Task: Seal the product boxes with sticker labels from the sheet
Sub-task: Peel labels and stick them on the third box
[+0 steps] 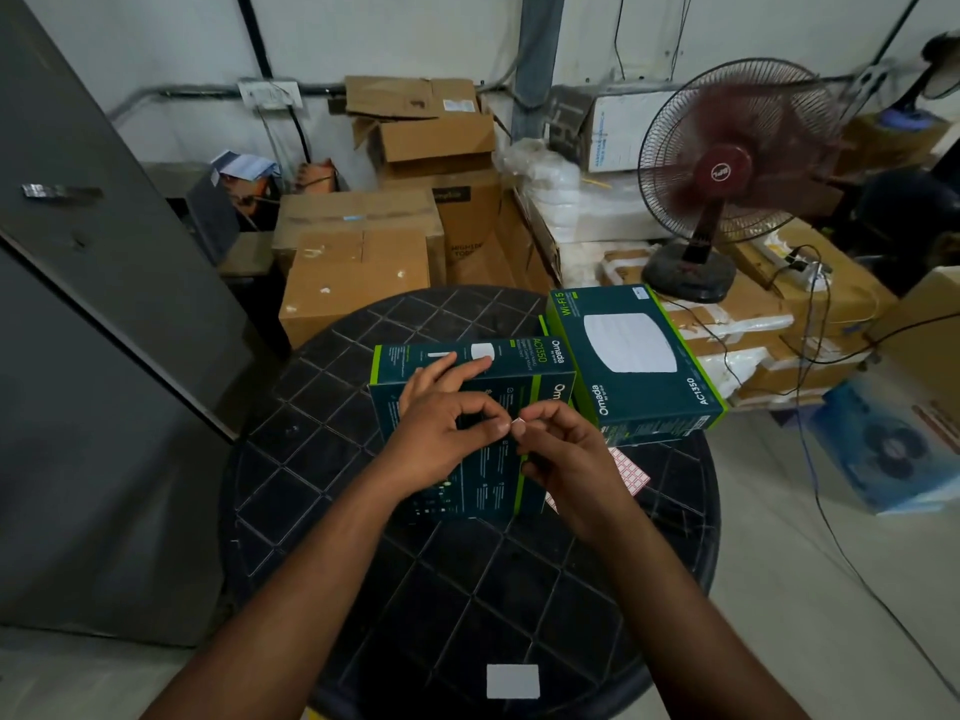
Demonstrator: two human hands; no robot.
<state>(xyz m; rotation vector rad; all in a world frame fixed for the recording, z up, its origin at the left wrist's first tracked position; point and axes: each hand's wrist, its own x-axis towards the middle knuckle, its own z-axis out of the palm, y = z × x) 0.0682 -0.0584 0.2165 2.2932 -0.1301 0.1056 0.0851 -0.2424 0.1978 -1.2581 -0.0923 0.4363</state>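
Here we see a tiny pale sticker label [518, 421] pinched between our left hand's [451, 439] thumb and forefinger and the curled fingertips of our right hand [569, 457], above a dark teal cardboard product box [470, 491] lying on the round black lattice-patterned plastic table [467, 579]. The pink gridded sticker sheet [631, 472] lies just right of it, near a second green-edged teal box [636, 356].
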